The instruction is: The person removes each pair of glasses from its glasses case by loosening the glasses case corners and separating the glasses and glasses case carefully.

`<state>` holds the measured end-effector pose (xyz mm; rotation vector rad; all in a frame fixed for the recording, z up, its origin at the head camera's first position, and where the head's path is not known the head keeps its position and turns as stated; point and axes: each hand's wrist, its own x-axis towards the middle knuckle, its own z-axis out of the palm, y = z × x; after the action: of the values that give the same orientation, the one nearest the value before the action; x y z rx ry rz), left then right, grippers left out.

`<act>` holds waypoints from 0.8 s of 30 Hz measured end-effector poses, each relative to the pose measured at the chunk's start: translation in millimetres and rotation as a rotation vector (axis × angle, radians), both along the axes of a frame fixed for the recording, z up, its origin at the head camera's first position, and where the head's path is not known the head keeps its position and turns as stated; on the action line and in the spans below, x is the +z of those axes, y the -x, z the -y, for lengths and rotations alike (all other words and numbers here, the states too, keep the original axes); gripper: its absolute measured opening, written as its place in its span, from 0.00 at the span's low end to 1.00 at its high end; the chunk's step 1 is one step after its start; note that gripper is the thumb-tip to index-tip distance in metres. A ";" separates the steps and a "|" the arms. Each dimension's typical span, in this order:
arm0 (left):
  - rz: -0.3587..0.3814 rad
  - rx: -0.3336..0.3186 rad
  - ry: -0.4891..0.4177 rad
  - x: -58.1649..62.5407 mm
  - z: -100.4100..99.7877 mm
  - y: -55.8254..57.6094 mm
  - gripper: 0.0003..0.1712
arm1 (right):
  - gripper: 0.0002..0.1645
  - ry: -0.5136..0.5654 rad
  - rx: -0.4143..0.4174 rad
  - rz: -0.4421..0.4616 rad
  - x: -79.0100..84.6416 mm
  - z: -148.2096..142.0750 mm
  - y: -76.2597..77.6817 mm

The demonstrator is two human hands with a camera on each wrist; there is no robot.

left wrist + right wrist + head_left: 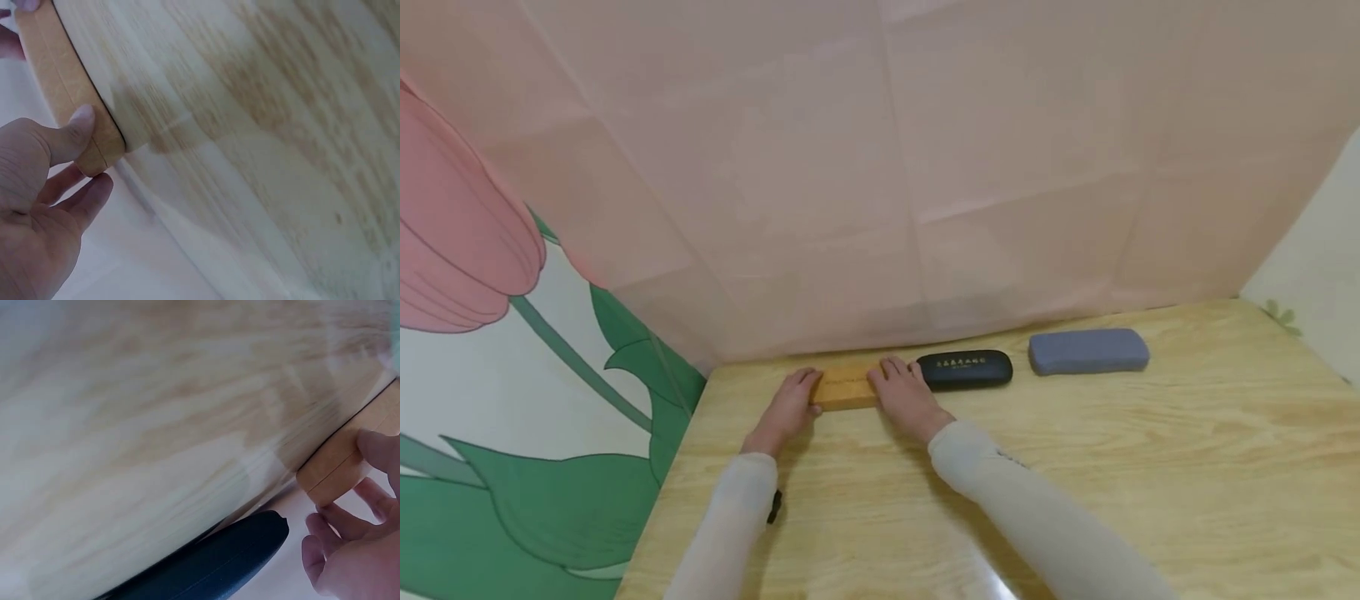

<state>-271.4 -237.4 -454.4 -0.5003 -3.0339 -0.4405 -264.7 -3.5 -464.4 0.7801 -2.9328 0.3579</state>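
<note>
An orange-tan glasses case [842, 390] lies on the wooden table near its back edge, with a seam along its side. My left hand [790, 408] holds its left end. In the left wrist view the thumb [80, 125] is on the case's front side, and the fingers bend around the end. At the opposite end, my right hand [906, 398] grips the case, its thumb [377, 449] on the front side and other fingers at the end and behind. Just right of that hand is a black glasses case [970, 372] with gold lettering.
A blue-grey glasses case [1088, 351] lies farther right in the same row. Behind the table [1150, 483] hangs a pink cloth [805, 192]. On the left stands a wall with a painted tulip [467, 217], and a pale wall [1326, 267] borders the right side.
</note>
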 end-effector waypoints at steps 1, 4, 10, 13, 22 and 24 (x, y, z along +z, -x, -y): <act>-0.002 0.004 0.002 -1.0 0.0 -0.9 0.36 | 0.18 -0.008 0.000 0.001 -1.2 0.5 0.1; -0.003 0.014 0.004 -3.2 -0.7 -2.3 0.36 | 0.18 -0.010 0.000 0.004 -4.6 1.5 0.8; 0.020 0.043 -0.017 -3.7 -2.9 -0.6 0.37 | 0.22 0.047 -0.006 0.026 -6.1 0.6 1.7; 0.036 0.058 -0.031 -1.8 -4.0 0.0 0.37 | 0.24 0.045 -0.004 0.040 -4.4 -0.2 1.5; 0.030 0.051 -0.026 4.6 -5.1 0.2 0.37 | 0.26 0.066 0.008 -0.008 -2.4 -2.8 3.2; 0.029 0.045 -0.027 5.3 -4.7 0.0 0.37 | 0.27 0.072 0.012 -0.016 -3.3 -4.4 4.3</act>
<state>-271.4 -232.7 -449.2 -0.4273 -3.0556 -0.4898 -269.0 0.9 -467.8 0.7879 -2.8835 0.4540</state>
